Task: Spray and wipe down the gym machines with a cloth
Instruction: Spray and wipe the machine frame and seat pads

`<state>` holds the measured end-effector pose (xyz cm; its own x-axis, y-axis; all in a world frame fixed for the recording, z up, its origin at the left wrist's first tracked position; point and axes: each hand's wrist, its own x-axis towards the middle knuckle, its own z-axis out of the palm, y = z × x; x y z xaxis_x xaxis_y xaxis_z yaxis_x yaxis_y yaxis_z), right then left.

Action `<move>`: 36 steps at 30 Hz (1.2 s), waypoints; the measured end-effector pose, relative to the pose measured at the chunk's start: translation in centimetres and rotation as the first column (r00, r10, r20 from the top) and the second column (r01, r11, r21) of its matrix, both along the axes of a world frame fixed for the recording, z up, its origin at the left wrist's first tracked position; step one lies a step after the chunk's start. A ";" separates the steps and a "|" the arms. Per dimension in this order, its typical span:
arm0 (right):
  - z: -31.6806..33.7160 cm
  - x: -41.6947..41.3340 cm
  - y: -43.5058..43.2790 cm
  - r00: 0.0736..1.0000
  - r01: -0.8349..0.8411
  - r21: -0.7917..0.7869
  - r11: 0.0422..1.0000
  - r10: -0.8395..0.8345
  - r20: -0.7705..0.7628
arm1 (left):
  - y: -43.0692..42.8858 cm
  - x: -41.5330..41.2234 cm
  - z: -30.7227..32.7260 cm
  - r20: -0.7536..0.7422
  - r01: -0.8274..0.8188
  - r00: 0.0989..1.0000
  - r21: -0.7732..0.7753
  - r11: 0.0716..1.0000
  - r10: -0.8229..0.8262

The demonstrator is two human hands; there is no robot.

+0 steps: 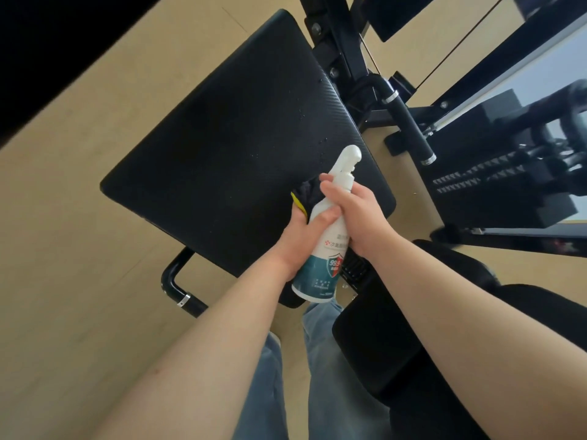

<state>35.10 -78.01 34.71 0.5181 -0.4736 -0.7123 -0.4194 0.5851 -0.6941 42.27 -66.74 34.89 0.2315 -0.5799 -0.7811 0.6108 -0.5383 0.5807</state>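
A black padded seat (235, 134) of a gym machine fills the middle of the view, with small droplets near its right edge. Over its near right corner, both hands meet around a white spray bottle (320, 262) with a teal label and a white trigger head. My right hand (355, 214) grips the bottle's neck just under the trigger. My left hand (305, 233) holds a dark cloth with a yellow edge (306, 198), its thumb lying across the bottle's body. Most of the cloth is hidden behind the bottle and fingers.
Black frame tubes, a cable and a foam-covered handle (409, 128) stand right of the seat, with a weight stack (495, 182) beyond. A curved black bar (173, 281) juts out at floor level on the left. A second black pad (397, 350) lies beside my legs. The floor is light wood.
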 end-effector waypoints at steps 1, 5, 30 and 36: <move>-0.2 0.1 -0.1 0.999 0.034 0.010 0.999 -0.034 -0.003 | -0.3 -0.4 -0.1 -0.034 -0.047 0.998 -0.007 0.999 0.046; -1.8 -1.0 -0.9 0.975 0.207 0.130 0.970 -0.195 -0.103 | -1.2 -0.5 -1.2 0.125 -0.309 0.949 0.181 0.934 0.290; -6.4 -6.5 -2.1 0.929 0.138 0.134 0.981 -0.081 -0.361 | -0.2 -0.9 -3.1 0.121 -0.537 0.842 0.284 0.794 0.526; -7.5 -8.3 -1.3 0.888 0.237 0.183 0.954 -0.137 -0.440 | 0.1 -2.0 -3.1 0.085 -0.450 0.891 0.291 0.845 0.446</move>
<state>26.81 -79.35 27.24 0.0666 -0.3330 -0.9406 -0.5073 0.8005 -0.3193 40.30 -66.66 31.79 0.4220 -0.1545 -0.8933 0.8201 -0.3550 0.4488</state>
